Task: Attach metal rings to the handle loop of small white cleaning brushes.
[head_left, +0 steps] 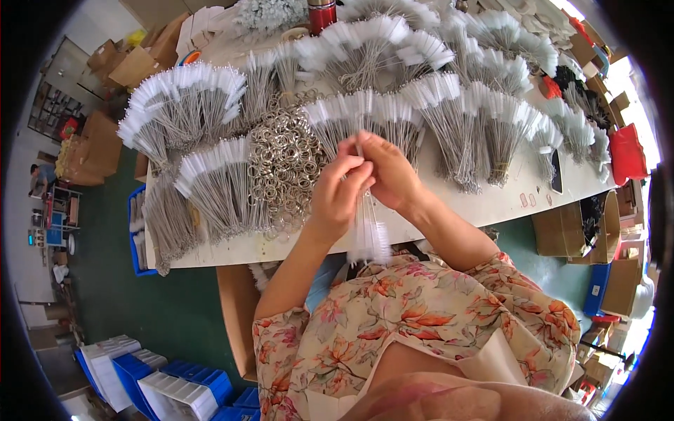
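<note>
1. Grip: I see both bare hands together, fingers closed on a small bunch of thin wire brushes point(370, 242); contact points partly hidden.
2. Left hand point(335, 193): fingers curled in around the stems, just below the other hand's fingertips.
3. Right hand point(390, 172): thumb and fingers pinched together at the top of the bunch; can't tell exactly what the fingertips press.
4. Held bunch: stems between the hands, white bristles hanging toward 6 o'clock, near the floral top point(414, 302).
5. From the hands, 9 o'clock: heap of metal rings point(284, 165), on the table point(449, 210).
6. Brush bundles: one fanned point(184, 105) at 10 o'clock, one point(365, 45) at 12, one point(439, 98) at 2.
7. Farther: red canister point(322, 15) near 12; dark phone-like slab point(557, 172) and red bag point(628, 154) at 3.
8. Floor: blue and white bins point(179, 389) at 7 to 8; cardboard box point(558, 228) between 3 and 4.
</note>
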`<control>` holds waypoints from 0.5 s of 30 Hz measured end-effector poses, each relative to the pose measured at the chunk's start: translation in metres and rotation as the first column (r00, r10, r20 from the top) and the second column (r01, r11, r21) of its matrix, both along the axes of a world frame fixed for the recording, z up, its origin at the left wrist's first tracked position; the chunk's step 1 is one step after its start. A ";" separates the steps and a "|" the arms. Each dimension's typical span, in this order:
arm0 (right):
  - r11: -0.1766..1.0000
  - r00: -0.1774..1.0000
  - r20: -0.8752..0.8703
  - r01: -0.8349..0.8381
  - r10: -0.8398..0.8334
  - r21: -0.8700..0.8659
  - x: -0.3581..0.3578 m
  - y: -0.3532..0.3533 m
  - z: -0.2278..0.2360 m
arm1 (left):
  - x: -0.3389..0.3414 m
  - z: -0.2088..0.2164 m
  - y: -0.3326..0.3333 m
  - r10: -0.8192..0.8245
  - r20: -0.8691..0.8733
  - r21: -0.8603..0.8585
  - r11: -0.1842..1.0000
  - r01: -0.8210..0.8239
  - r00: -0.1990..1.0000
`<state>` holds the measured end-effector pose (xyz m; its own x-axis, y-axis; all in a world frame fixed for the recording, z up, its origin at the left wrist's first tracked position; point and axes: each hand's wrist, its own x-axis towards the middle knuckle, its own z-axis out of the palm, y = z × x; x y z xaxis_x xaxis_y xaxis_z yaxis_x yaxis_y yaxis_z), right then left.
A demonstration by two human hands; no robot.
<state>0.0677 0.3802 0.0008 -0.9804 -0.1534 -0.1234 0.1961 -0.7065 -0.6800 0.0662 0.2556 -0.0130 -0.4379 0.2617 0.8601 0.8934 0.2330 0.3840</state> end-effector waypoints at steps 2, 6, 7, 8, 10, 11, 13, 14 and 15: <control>0.985 1.000 0.007 -0.008 0.009 -0.171 -0.001 0.006 0.001 | 0.005 -0.002 -0.008 0.073 -0.057 -0.136 0.988 -0.080 0.996; 0.887 0.964 -0.095 -0.186 0.247 0.423 -0.002 0.038 0.028 | -0.007 0.012 -0.040 0.138 0.030 -0.018 0.990 -0.138 0.990; 0.660 0.930 -0.070 -0.202 0.362 0.724 0.004 0.034 0.032 | -0.007 0.020 -0.048 0.095 0.179 0.071 0.992 -0.109 0.979; 0.662 0.930 -0.040 -0.230 0.367 0.713 0.011 0.026 0.027 | -0.005 0.021 -0.044 0.101 0.212 0.062 0.991 -0.116 0.972; 0.437 0.737 -0.412 0.175 0.537 0.882 0.025 0.003 0.019 | 0.007 0.019 -0.029 -0.327 0.529 0.122 0.943 0.311 0.784; 0.382 0.790 -0.246 0.017 0.561 0.924 0.034 0.004 0.027 | 0.020 0.015 -0.026 -0.445 0.692 0.195 0.874 0.445 0.569; 0.478 0.823 -0.307 0.050 0.478 0.877 0.040 0.008 0.005 | 0.030 0.000 -0.026 -0.556 0.664 0.407 0.829 0.382 0.500; 0.482 0.827 -0.298 0.037 0.477 0.875 0.045 0.014 0.003 | 0.032 -0.007 -0.035 -0.553 0.674 0.408 0.831 0.377 0.490; 0.462 0.841 -0.151 -0.128 0.519 0.878 0.048 0.019 0.006 | 0.031 -0.015 -0.049 -0.377 0.629 0.149 0.917 0.371 0.680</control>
<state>0.1158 0.3994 0.0067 -0.8699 -0.4913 -0.0425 -0.1022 0.2640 -0.9591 0.0968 0.2062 -0.0282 -0.7446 0.5190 0.4198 0.4508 -0.0727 0.8896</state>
